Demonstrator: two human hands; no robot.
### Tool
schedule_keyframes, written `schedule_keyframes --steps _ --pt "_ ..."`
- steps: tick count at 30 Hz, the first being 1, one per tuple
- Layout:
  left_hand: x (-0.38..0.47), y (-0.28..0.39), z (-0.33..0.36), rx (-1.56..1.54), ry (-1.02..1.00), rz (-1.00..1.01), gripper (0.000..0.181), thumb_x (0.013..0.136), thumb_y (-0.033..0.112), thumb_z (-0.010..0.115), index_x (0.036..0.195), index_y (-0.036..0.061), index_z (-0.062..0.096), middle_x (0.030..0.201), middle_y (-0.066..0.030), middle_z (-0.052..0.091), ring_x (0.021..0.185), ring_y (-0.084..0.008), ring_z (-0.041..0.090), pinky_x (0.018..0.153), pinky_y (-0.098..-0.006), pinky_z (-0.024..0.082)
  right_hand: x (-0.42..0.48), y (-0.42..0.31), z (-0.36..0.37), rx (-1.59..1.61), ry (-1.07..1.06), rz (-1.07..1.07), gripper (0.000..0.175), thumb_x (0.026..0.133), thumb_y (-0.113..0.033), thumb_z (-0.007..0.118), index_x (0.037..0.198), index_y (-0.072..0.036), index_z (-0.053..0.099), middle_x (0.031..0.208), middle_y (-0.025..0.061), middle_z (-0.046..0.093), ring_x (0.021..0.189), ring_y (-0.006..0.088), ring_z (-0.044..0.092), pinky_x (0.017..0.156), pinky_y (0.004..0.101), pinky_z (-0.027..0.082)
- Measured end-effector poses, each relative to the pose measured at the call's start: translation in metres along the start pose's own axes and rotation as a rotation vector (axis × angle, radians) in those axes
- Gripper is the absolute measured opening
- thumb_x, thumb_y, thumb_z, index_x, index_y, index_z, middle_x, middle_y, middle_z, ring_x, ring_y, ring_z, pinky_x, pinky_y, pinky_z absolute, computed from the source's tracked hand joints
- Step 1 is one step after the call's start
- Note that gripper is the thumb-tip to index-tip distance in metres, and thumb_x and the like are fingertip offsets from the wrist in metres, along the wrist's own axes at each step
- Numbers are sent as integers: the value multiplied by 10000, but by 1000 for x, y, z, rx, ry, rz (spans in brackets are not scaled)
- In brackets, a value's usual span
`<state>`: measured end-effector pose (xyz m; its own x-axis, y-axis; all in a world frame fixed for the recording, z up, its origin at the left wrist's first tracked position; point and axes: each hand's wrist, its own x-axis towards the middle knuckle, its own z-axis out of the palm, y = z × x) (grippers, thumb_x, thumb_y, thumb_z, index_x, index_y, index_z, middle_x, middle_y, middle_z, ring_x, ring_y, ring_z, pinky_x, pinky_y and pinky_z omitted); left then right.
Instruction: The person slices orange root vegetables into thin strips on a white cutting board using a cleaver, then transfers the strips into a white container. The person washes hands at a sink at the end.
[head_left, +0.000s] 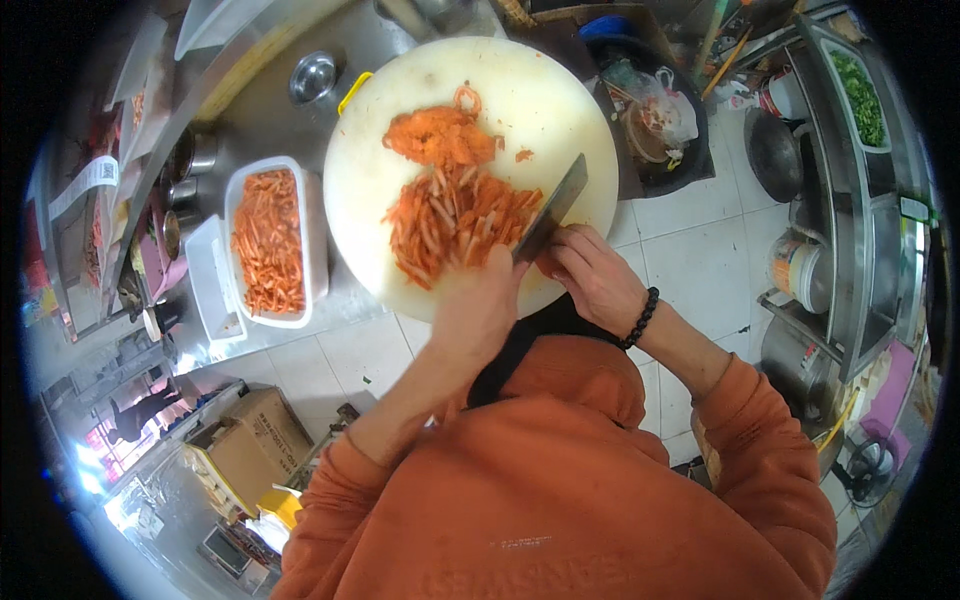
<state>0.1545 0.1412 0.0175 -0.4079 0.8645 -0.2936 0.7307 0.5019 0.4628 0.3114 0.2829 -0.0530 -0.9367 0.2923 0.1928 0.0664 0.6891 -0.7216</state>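
Note:
My left hand, slightly blurred, is closed around the handle of a cleaver. Its broad steel blade slants up to the right over a round white chopping board. Against the blade's right side, the curled fingers of my right hand press on an orange-red piece of food, mostly hidden beneath them. A heap of cut orange-red strips lies left of the blade. Above it sits an uncut-looking orange clump, with a few scraps beside it.
A white plastic tub of similar strips stands left of the board on a steel counter, near a small metal bowl. A black waste bin is at upper right. Shelving on the right holds a tray of chopped greens.

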Motion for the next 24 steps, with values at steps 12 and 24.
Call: schedule_keyframes --steps 12,24 --pt "-3 -42 8 -113 149 74 263 1041 231 674 996 17 528 737 -274 639 713 -512 644 601 -574 474 -5 -19 5 -165 113 141 491 791 -13 772 1249 48 604 1336 197 592 1229 412 572 1047 461 494" --pt "-21 -33 -6 -27 89 -26 236 1050 208 644 977 26 513 716 -250 653 673 -490 653 577 -558 511 17 25 -23 -270 -196 -188 604 772 63 602 1375 31 612 1383 126 612 1287 332 552 1109 391 479"
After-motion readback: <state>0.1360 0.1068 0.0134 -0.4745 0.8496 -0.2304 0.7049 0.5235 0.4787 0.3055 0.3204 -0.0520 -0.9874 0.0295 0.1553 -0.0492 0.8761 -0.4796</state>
